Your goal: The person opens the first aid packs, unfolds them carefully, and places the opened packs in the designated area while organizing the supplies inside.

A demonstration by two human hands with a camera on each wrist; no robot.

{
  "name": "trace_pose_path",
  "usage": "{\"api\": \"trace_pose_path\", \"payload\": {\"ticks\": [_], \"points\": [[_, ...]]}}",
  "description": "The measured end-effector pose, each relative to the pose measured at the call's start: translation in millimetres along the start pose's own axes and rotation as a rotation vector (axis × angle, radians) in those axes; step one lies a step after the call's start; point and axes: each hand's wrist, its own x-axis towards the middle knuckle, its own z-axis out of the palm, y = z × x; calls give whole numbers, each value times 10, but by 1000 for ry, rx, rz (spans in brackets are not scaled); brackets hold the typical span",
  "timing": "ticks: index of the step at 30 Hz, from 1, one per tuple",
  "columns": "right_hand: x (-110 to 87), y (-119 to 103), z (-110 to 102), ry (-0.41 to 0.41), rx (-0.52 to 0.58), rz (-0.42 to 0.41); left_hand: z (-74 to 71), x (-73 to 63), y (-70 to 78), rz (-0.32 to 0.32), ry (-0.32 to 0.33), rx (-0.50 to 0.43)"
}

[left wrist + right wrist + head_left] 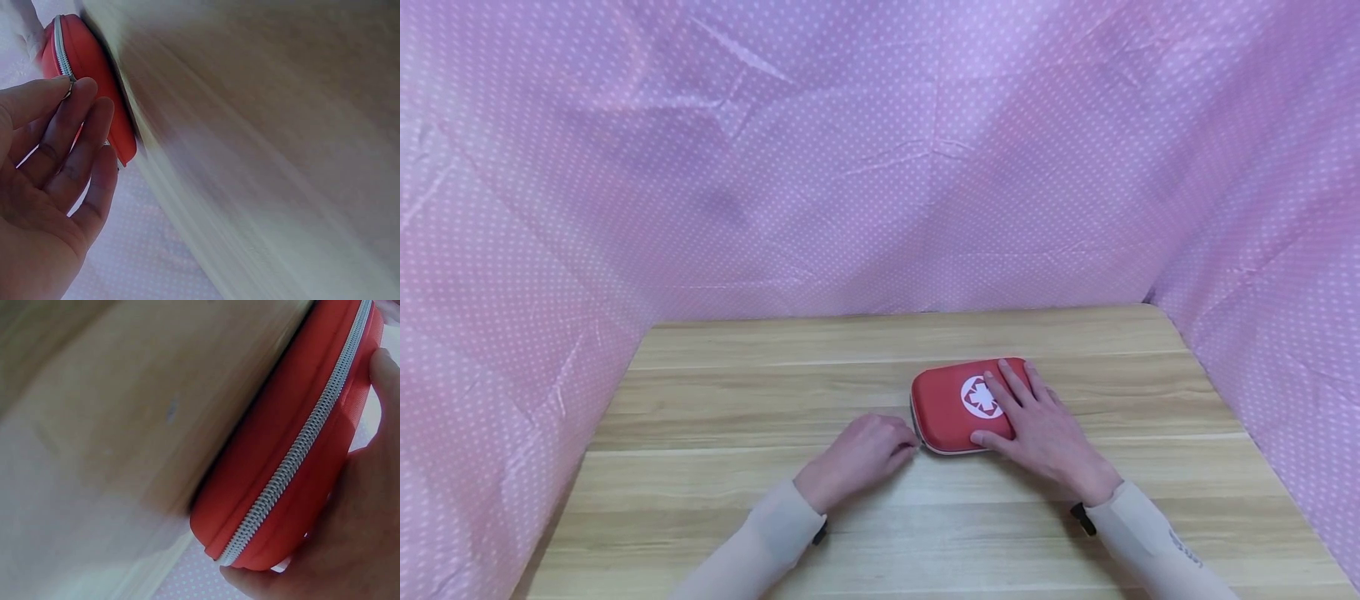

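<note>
A red hard-shell first-aid case [943, 408] with a white cross emblem lies on the wooden table [760, 392], right of centre. My right hand [1037, 425] lies flat on its lid, fingers straight over the emblem, thumb along the front edge. My left hand [865, 454] is curled at the case's front-left corner. In the left wrist view two fingertips of the left hand [56, 144] pinch a small metal zipper pull [67, 91] on the case [94, 69]. The right wrist view shows the case [275, 444], its silver zipper [300, 444] and my right hand [369, 519] around it.
Pink polka-dot cloth [880, 167] walls in the table at the back and on both sides. Bare wood stretches to the left of the case and in front of both hands.
</note>
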Motion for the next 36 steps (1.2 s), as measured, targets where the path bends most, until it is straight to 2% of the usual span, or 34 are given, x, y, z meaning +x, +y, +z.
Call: {"api": "trace_pose_path", "payload": {"ticks": [4, 8, 13, 16, 19, 22, 24, 29, 32, 36], "points": [[0, 1, -9, -4, 1, 0, -5, 6, 19, -10, -8, -3], [6, -5, -43, -20, 7, -2, -3, -6, 18, -46, -3, -20], [13, -50, -142, -18, -32, -25, -20, -15, -43, -82, 65, -33], [14, -86, -199, 0, -85, -39, -43, -18, -119, -111, 116, -44], [43, -118, -250, 31, -86, -47, -58, -19, -216, -147, 152, -54], [132, -134, -290, 65, -50, -75, -81, -2, -304, -197, 171, -78], [212, -125, -304, 79, -30, -122, -91, 25, -354, -229, 176, -89], [401, -84, -321, 33, 78, -251, -120, 140, -444, -316, 155, -140], [481, -61, -317, -24, 162, -266, -138, 221, -485, -361, 154, -170], [512, -43, -282, -88, 196, -222, -135, 317, -545, -409, 166, -202]]}}
